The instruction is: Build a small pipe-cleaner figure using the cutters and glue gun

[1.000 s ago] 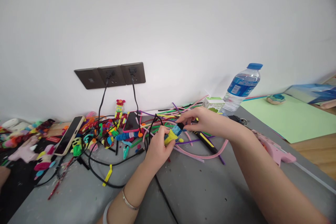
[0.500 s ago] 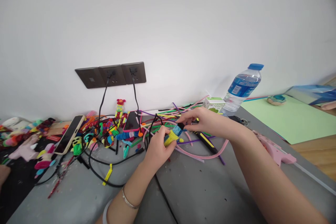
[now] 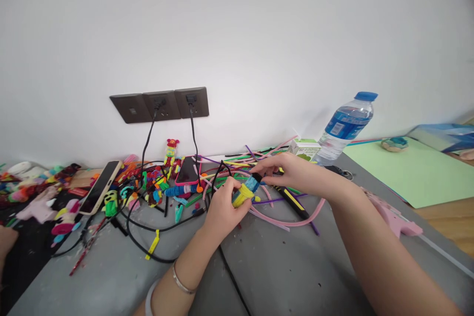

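Note:
My left hand [image 3: 222, 207] is closed around a small figure [image 3: 246, 191] wound from yellow and blue pipe cleaners, held just above the grey table [image 3: 281, 271]. My right hand [image 3: 287, 172] pinches the figure's dark upper end from the right, its fingers pressed together. Loose pipe cleaners [image 3: 285, 217] in pink, purple, green and yellow lie under and behind both hands. A black-and-yellow tool [image 3: 292, 201] lies just below my right hand.
Black cables [image 3: 148, 237] run from wall sockets [image 3: 163, 105] across the table. Two phones [image 3: 99, 186], [image 3: 187, 170] and colourful craft figures [image 3: 155, 187] crowd the left. A water bottle [image 3: 344, 128], small carton [image 3: 305, 147], green sheet [image 3: 411, 170] and pink glue gun [image 3: 388, 212] stand right.
Both hands keep their grip on the figure and have barely moved. The view has shifted slightly to the left, so everything sits a little further right.

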A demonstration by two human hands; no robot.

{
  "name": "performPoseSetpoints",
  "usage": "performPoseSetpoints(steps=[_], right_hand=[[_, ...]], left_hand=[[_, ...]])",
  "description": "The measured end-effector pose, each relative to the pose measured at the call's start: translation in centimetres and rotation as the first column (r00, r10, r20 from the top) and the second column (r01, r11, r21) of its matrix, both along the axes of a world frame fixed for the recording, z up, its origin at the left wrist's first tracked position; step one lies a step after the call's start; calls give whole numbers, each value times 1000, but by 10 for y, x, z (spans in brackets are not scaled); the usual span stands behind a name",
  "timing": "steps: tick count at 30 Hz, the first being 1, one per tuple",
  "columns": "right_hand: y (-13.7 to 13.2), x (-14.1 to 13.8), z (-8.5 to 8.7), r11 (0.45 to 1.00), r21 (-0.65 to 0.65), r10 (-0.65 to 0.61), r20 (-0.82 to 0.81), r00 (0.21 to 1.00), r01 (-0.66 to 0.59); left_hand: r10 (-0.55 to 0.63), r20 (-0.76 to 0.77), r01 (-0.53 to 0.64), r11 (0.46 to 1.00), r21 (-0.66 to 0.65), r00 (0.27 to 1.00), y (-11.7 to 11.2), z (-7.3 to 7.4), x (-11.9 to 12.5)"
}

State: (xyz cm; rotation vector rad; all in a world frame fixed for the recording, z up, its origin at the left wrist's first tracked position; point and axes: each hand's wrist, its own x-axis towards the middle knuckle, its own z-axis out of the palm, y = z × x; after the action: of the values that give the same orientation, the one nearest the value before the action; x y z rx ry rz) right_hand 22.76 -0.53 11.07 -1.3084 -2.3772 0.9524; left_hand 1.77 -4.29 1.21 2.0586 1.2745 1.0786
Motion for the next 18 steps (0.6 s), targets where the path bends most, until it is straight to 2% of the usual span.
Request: performPoseSetpoints(steps=[6, 11, 14, 18], right_hand=[[1, 1, -2, 999, 39, -3, 13, 1000, 2], [0, 1, 0, 997, 70, -17, -43, 999, 20], [0, 4, 3, 994, 101, -44, -59, 997, 50], [5, 13, 1, 988, 98, -122, 18, 992, 119]], left_hand=[[10, 60, -5, 997, -80, 998, 0, 4, 0], [-21, 156, 42, 990, -133, 987, 4, 0, 1], [8, 141, 10, 992, -129, 990, 7, -2, 0], [65, 177, -42, 990, -134, 982, 9, -2, -1]])
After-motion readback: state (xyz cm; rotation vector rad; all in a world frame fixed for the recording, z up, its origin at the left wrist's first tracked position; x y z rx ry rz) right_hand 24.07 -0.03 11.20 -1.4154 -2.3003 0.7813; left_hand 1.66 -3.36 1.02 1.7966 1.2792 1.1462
